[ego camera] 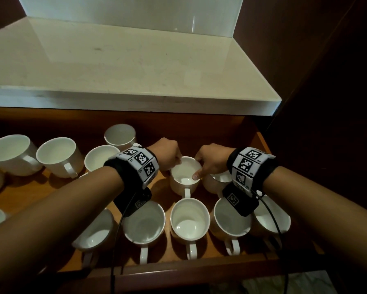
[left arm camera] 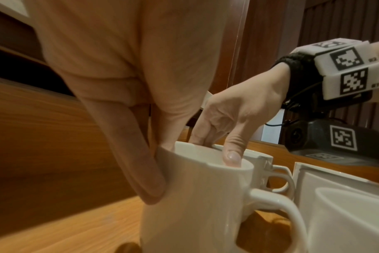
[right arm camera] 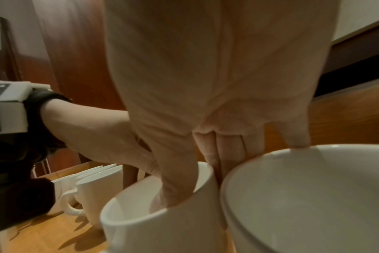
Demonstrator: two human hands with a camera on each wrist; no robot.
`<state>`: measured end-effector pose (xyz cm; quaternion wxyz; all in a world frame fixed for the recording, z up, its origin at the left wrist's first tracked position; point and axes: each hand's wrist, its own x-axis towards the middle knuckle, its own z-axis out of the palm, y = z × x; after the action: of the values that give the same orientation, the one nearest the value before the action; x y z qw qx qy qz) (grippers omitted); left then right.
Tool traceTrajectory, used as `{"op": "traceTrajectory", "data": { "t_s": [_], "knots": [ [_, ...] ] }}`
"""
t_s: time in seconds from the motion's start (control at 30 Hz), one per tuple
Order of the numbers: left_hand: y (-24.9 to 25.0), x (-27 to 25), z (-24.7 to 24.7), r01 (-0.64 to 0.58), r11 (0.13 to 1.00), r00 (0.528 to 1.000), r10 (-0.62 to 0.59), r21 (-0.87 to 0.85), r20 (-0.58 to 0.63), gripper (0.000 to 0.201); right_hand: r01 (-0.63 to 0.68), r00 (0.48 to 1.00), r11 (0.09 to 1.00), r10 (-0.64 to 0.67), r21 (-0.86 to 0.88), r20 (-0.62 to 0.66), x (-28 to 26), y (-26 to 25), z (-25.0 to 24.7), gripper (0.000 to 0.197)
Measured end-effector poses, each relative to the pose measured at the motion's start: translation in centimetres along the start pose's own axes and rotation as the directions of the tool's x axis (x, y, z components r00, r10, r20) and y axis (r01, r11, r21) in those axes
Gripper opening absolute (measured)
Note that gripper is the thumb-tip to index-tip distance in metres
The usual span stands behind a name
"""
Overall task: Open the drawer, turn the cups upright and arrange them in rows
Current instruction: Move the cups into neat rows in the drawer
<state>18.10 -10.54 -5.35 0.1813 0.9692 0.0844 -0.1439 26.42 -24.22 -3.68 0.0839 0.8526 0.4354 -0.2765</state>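
The wooden drawer (ego camera: 38,194) stands pulled out, full of upright white cups. Both hands hold one cup (ego camera: 184,180) in the second row, its handle toward me. My left hand (ego camera: 167,157) pinches its left rim, fingers (left arm camera: 149,179) outside the wall. My right hand (ego camera: 206,164) pinches the right rim with the thumb (ego camera: 196,176) inside. In the right wrist view that thumb (right arm camera: 175,184) dips into the cup (right arm camera: 162,227) while the fingers (right arm camera: 225,154) go down between it and a neighbouring cup (right arm camera: 303,196). A front row of several cups (ego camera: 190,219) lines the near edge.
More cups stand loosely at the left (ego camera: 58,155) and back (ego camera: 120,134); one (ego camera: 217,180) sits half hidden under my right wrist. A pale stone counter (ego camera: 136,60) overhangs the drawer's rear. A dark wooden wall (ego camera: 327,81) closes the right side.
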Motion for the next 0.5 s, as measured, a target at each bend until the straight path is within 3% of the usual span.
{"op": "traceTrajectory", "data": {
  "t_s": [0.1,0.23,0.33,0.4,0.5],
  "knots": [
    [0.2,-0.2,-0.2,0.013,1.0,1.0,-0.013,0.009,0.025,0.029,-0.015,1.0,1.0,0.015,-0.004,0.017,-0.1,0.0,0.0,0.048],
    [-0.2,-1.0,-1.8,0.102,0.992,0.985,-0.089,-0.076,0.149,0.031,-0.008,1.0,1.0,0.008,-0.003,-0.001,-0.4,-0.3,-0.7,0.055],
    [-2.2,-1.6,-4.7,0.119,0.991,0.993,-0.12,0.059,0.017,0.036,0.003,0.995,1.0,-0.001,0.018,-0.096,-0.3,-1.3,-2.2,0.072],
    [-4.2,-2.2,-6.3,0.153,0.974,0.987,-0.144,0.165,-0.068,0.037,0.021,0.985,0.999,-0.013,0.04,-0.171,0.2,-2.7,-3.2,0.073],
    [-7.0,-3.8,-6.8,0.259,0.946,0.965,-0.247,0.193,-0.082,0.042,0.085,0.974,0.995,-0.073,0.052,-0.213,1.5,-6.0,-4.0,0.068]
  ]
}}
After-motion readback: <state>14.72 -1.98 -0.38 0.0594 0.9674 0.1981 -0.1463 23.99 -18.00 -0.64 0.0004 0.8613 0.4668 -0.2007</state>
